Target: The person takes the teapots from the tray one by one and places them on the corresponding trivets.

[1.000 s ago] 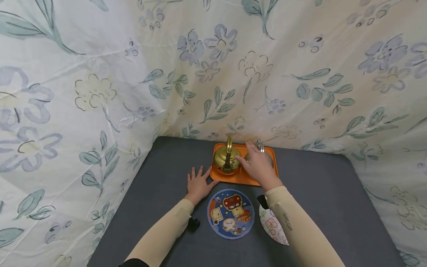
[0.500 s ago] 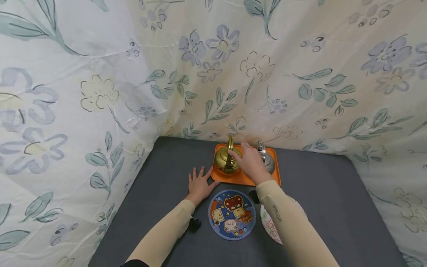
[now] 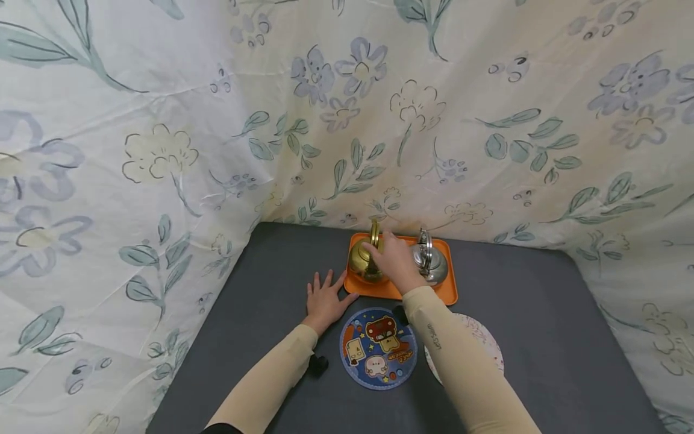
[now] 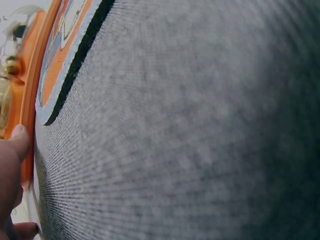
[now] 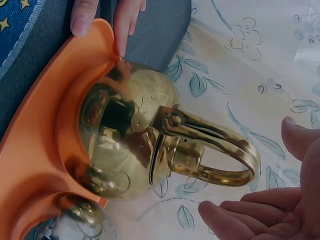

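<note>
A gold kettle [image 3: 362,263] and a silver kettle [image 3: 431,263] stand on an orange tray [image 3: 446,293] at the back of the grey table. My right hand [image 3: 386,254] hovers open over the gold kettle. In the right wrist view the right hand [image 5: 250,172] has its thumb and fingers [image 5: 225,215] on either side of the gold handle [image 5: 220,131], with a gap around it. My left hand [image 3: 324,298] lies flat on the table. Its thumb [image 4: 16,142] touches the tray's near-left edge [image 4: 31,95].
A round blue cartoon mat [image 3: 378,348] lies in front of the tray. A white floral mat [image 3: 479,340] lies beside it, partly under my right forearm. Flowered cloth [image 3: 347,120] walls the grey table [image 3: 547,319] at the back and on both sides.
My right hand has moved left from above the silver kettle to the gold kettle's handle, uncovering the silver kettle. The left hand has stayed in place.
</note>
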Demonstrator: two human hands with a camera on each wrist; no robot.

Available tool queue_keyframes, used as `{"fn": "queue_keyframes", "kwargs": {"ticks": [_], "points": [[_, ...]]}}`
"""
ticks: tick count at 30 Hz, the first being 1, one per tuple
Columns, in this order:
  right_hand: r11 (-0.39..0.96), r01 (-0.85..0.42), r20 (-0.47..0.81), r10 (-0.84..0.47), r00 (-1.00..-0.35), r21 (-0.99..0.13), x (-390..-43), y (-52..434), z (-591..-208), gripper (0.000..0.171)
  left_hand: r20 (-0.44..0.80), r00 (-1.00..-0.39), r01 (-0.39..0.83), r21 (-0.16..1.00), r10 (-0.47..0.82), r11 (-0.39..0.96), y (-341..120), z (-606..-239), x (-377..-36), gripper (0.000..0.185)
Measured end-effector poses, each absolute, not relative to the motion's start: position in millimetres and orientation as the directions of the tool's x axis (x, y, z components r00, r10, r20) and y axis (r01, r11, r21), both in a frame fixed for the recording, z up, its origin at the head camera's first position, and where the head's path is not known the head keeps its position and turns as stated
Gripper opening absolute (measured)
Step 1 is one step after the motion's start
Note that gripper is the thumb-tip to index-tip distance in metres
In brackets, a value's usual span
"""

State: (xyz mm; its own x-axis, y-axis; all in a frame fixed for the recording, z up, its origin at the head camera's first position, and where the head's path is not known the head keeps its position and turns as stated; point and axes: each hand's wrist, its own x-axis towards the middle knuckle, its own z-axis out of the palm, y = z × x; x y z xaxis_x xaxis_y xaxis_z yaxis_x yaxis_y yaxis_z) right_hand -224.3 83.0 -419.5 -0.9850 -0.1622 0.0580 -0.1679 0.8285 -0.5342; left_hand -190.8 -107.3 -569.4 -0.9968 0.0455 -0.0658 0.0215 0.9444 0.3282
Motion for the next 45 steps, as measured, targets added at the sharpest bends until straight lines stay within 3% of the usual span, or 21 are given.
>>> {"fn": "queue_keyframes", "kwargs": {"ticks": [11,16,21,30,45], "points": [[0.833,-0.204,0.162,-0.139,-0.977,-0.514,-228,69,-430,0.069,-0.041,-0.998,0.032,0.315,0.047,0.948,-110,-570,-187,0.077],[0.816,-0.195,0.180,-0.114,-0.977,-0.544,-228,67,-431,0.041,-0.040,-0.998,0.026,0.332,0.042,0.943,-110,-571,-188,0.077],[0.794,-0.201,0.201,-0.102,-0.974,-0.574,-245,71,-434,0.031,-0.025,-0.999,0.016,0.333,0.026,0.943,-102,-574,-203,0.077],[0.801,-0.193,0.220,-0.078,-0.972,-0.567,-270,77,-433,0.027,-0.039,-0.999,0.003,0.341,0.018,0.940,-93,-574,-222,0.077],[0.796,-0.246,0.296,-0.088,-0.951,-0.553,-259,82,-433,0.023,-0.031,-0.999,0.001,0.309,0.011,0.951,-95,-582,-219,0.078]]}}
